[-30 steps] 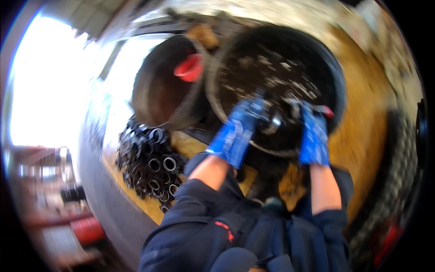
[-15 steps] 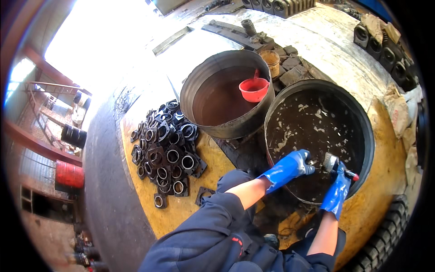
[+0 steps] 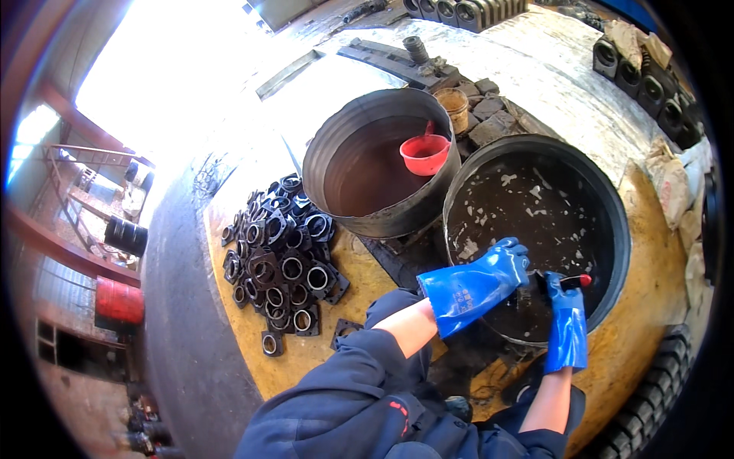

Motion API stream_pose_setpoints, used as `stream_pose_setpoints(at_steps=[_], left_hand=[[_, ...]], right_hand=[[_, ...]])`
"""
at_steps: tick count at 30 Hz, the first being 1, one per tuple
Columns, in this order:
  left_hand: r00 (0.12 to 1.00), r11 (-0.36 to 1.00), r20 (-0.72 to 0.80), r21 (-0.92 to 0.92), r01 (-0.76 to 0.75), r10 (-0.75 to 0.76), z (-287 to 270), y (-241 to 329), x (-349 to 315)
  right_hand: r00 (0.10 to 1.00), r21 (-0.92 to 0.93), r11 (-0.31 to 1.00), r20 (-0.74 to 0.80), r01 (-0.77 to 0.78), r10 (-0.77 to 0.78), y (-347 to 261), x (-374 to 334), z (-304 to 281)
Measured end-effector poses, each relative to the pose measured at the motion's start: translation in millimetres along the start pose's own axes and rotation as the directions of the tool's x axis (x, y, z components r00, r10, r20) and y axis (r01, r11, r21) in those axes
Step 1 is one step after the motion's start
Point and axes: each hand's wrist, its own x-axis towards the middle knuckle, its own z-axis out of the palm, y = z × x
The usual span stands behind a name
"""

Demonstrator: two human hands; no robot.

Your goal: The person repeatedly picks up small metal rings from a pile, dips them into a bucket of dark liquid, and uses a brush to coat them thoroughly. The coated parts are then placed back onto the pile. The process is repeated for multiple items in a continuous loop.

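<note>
Both hands wear long blue rubber gloves and work over a round black tub (image 3: 621, 229) of dark liquid with pale flakes floating on it. My right hand (image 3: 560, 291) is closed round a paintbrush (image 3: 584, 281); its red-tipped handle sticks out to the right and its bristles point toward the left hand. Beside it, my left hand (image 3: 506, 264) has its fingers curled; what they hold, if anything, is hidden by the glove. The two hands are close together above the near part of the tub.
Left of the tub stands a metal drum (image 3: 382, 226) of brownish liquid, with a red plastic dipper (image 3: 425, 156) inside its rim. A yellowish bucket (image 3: 454, 107) stands behind. Black square flanged rings (image 3: 283, 260) are heaped on the yellow floor. A tyre (image 3: 650, 382) lies at the near right.
My left hand has rolled over, showing more of the glove's cuff. The brush has swung from bristles up to pointing left, toward the left hand.
</note>
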Motion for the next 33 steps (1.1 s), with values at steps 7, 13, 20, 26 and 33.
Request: stream_pose_setpoints(at_steps=[7, 13, 20, 26, 33], left_hand=[[0.965, 0.996, 0.251, 0.055, 0.066, -0.078, -11, 18, 11], [0.986, 0.985, -0.024, -0.06, 0.164, -0.165, -6, 25, 1], [0.664, 0.376, 0.516, -0.558, 0.74, -0.542, -26, 36, 6], [0.884, 0.32, 0.308, -0.848, 0.423, -0.351, -32, 49, -7], [0.911, 0.78, 0.198, -0.471, 0.412, -0.362, -12, 87, -17]], right_hand=[[0.992, -0.23, 0.967, 0.083, 0.111, -0.095, -10, -19, 3], [0.958, -0.443, 0.85, 0.173, 0.284, -0.23, -24, -42, 11], [0.956, -0.46, 0.839, 0.16, 0.291, -0.244, -34, -54, 7], [0.99, -0.191, 0.979, 0.135, 0.072, -0.047, -5, -36, -2], [0.966, 0.145, 0.967, 0.182, -0.209, 0.182, 30, -18, -7]])
